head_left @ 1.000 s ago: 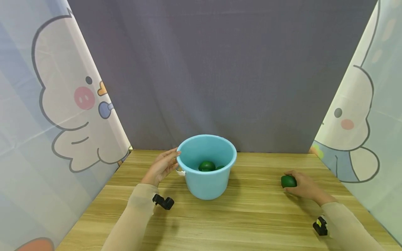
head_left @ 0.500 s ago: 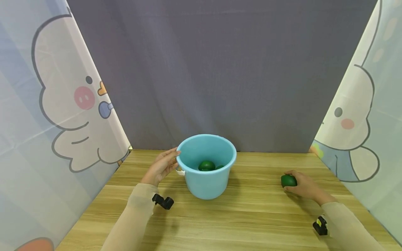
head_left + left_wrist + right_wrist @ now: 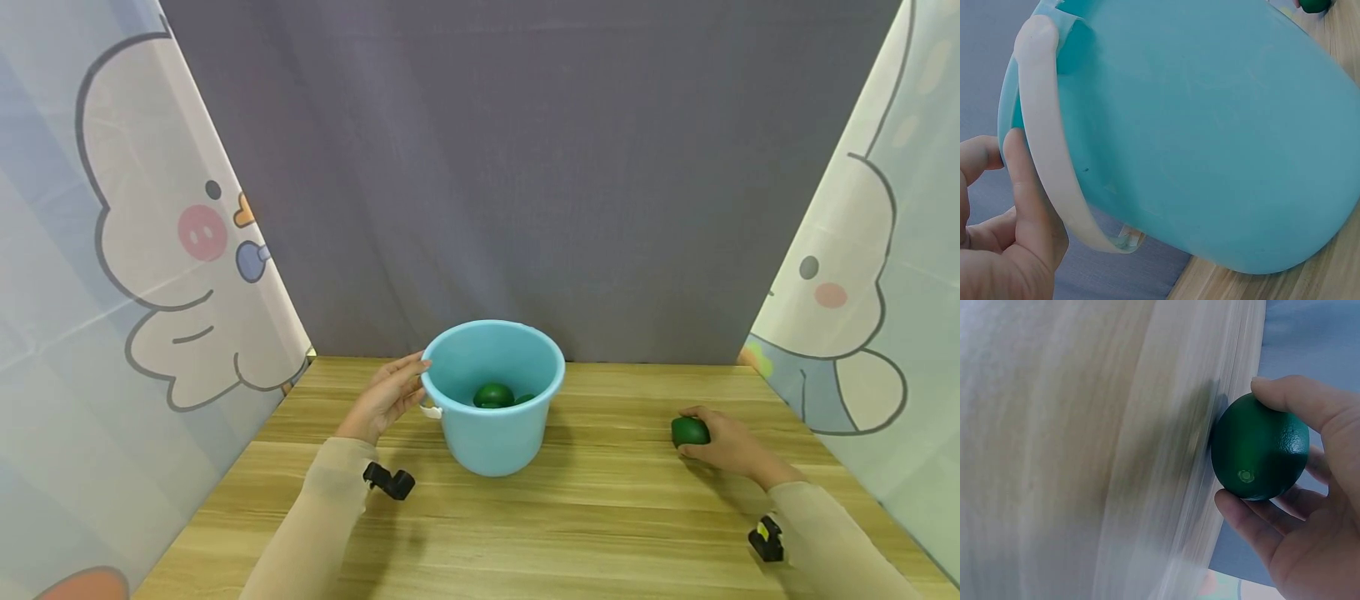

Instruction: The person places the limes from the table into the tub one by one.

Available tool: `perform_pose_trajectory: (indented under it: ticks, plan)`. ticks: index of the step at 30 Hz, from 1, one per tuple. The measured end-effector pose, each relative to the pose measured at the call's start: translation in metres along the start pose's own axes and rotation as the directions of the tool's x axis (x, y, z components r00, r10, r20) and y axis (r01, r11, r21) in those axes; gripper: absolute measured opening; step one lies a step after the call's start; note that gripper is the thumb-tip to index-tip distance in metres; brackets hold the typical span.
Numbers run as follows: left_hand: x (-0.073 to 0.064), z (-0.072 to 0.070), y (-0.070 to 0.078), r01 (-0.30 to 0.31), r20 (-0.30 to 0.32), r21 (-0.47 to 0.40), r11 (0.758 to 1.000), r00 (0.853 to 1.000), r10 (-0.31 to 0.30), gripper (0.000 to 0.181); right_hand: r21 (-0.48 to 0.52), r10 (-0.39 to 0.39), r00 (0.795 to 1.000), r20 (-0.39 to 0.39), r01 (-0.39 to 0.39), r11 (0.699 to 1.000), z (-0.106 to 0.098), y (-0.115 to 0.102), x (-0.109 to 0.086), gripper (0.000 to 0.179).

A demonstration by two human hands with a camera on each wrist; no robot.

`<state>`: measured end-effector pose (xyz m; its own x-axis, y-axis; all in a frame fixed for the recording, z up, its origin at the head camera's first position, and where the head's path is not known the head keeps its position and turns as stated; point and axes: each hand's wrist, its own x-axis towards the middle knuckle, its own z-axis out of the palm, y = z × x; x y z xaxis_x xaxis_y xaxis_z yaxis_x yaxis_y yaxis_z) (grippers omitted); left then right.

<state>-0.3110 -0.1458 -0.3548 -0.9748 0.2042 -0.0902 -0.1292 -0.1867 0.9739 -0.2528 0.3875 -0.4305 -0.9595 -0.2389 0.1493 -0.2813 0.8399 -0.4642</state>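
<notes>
A light blue bucket (image 3: 495,437) stands upright on the table, its white handle (image 3: 1054,137) hanging down the side. My left hand (image 3: 386,404) grips the bucket's rim on the left, with fingers (image 3: 979,156) and thumb on either side of the rim. Inside the bucket lie green limes (image 3: 493,396), partly hidden by the front wall. Well to the right, my right hand (image 3: 723,446) holds another dark green lime (image 3: 1260,447) between thumb and fingers. That lime sits at the table surface; its small pale stem mark shows in the right wrist view.
The wooden table (image 3: 600,517) runs back to a grey curtain (image 3: 525,183). Printed cartoon cloths (image 3: 187,333) close in the left and right sides. A black wrist mount (image 3: 390,482) sits on each forearm.
</notes>
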Motion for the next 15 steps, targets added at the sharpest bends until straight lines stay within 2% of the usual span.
perform_pose_trajectory:
  ticks: [15]
  plan:
    - [-0.0007,0.0034,-0.0006,0.001,-0.004,-0.001,1.000,1.000,-0.001,0.054,-0.006,0.007,1.000,-0.010,-0.007,1.000,-0.0023,-0.0013,0.0026,0.063]
